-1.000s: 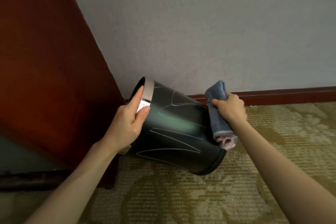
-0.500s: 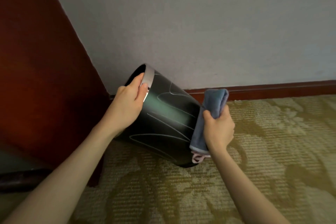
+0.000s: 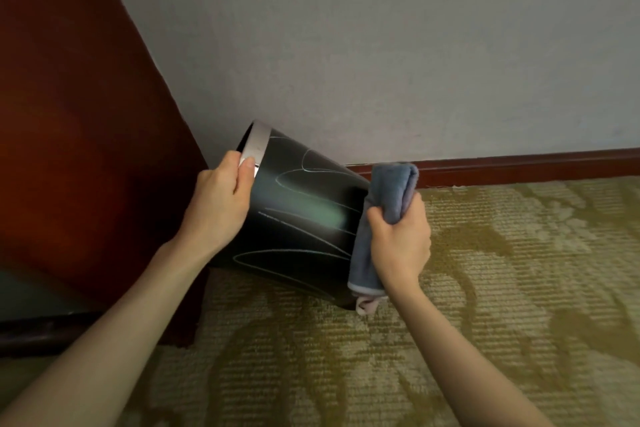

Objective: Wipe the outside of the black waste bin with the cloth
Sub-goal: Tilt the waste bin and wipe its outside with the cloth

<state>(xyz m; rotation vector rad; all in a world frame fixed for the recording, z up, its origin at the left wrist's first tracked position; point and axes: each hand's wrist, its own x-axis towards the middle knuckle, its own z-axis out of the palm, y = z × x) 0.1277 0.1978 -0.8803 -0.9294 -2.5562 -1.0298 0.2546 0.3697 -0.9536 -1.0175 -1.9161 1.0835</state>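
Note:
The black waste bin (image 3: 301, 218) with thin pale line patterns and a silver rim band is tipped on its side above the carpet, mouth pointing up and left. My left hand (image 3: 221, 201) grips the silver rim, thumb on the band. My right hand (image 3: 398, 239) holds a folded blue cloth (image 3: 391, 191) with a pink edge against the bin's bottom end. The bin's base is hidden behind the cloth and hand.
A dark red wooden panel (image 3: 86, 132) stands to the left, close to the bin's mouth. A pale wall (image 3: 381, 45) with a reddish skirting board (image 3: 519, 163) runs behind. Patterned olive carpet (image 3: 485, 322) covers the floor.
My right hand with the cloth slid from the bin's upper end down along its base. The bin stays tipped, held at the rim by my left hand.

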